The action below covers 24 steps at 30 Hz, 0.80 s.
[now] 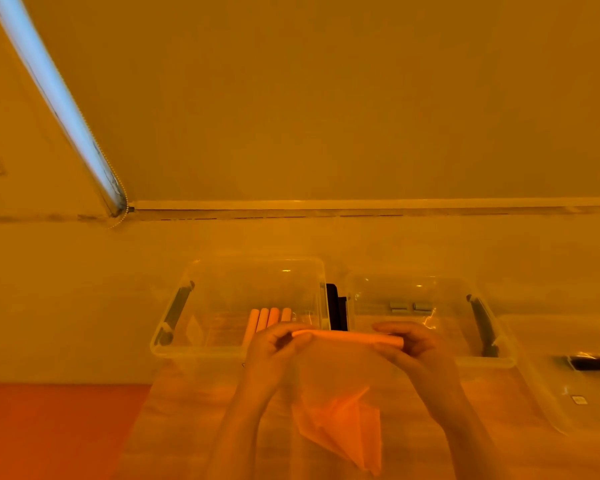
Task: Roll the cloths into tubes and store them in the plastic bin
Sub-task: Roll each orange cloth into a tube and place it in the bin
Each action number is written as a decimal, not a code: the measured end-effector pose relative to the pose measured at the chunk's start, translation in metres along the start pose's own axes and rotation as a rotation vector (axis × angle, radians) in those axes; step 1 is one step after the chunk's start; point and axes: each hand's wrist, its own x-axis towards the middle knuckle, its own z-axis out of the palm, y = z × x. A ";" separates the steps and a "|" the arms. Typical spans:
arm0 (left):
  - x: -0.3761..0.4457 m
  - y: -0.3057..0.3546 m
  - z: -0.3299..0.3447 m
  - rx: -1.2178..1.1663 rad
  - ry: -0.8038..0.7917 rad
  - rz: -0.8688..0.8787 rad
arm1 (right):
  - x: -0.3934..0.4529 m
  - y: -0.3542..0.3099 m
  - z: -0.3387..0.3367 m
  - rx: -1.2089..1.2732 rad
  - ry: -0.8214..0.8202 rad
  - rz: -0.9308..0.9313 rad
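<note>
Low in the middle of the frame, both hands hold one orange cloth (340, 410) up above the desk (84, 306). Its top edge is wound into a narrow tube that runs level between them. The left hand (274, 344) has its grip curled round the tube's left end, thumb and fingers closed on the fabric. The right hand (409, 344) pinches the right end the same way, with the tube's tip poking just past its fingers. The unrolled part hangs below both hands in loose folds toward the bottom edge.

Just behind the left hand stands a clear plastic bin (174, 320) with four rolled cloths (269, 318) lying side by side inside. A second clear bin (482, 323) sits beside it on the right, behind the right hand.
</note>
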 end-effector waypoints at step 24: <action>-0.005 0.000 0.007 -0.027 -0.031 0.022 | -0.004 0.007 0.000 -0.202 0.085 -0.104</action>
